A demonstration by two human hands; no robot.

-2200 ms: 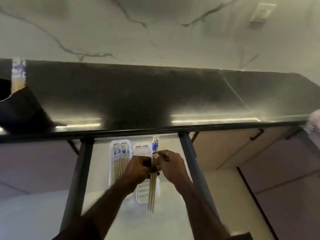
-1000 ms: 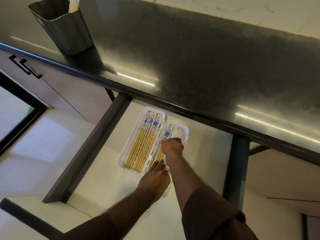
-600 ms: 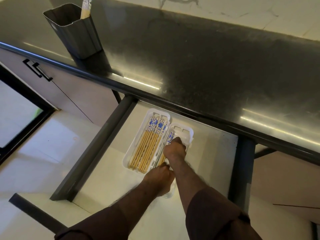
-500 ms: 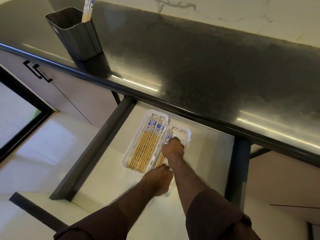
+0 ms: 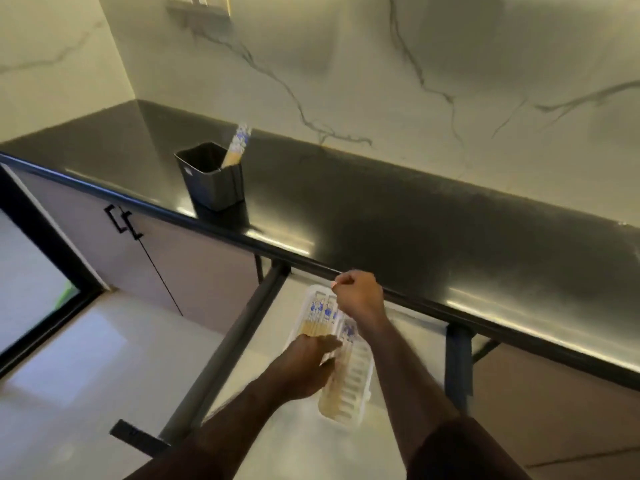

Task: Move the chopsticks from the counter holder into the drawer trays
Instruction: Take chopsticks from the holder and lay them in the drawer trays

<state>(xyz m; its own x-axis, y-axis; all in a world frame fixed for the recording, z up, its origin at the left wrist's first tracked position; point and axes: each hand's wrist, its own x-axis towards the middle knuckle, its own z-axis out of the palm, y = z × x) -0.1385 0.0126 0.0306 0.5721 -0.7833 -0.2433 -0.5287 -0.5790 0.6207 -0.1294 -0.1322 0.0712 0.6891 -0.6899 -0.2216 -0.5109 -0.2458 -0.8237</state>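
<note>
Blue-patterned chopsticks (image 5: 321, 310), lettering unreadable

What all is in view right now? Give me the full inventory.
Dark square metal holder: one, grey-black, on the counter's left.
Blue-topped wooden chopsticks: a few, tan, leaning in the holder.
White plastic trays: two, side by side in the open drawer, both holding chopsticks.
Glossy counter: one, black.
Cabinet handles: two, black, lower left.
Left hand: on the trays.
Right hand: loosely closed above the trays.
</note>
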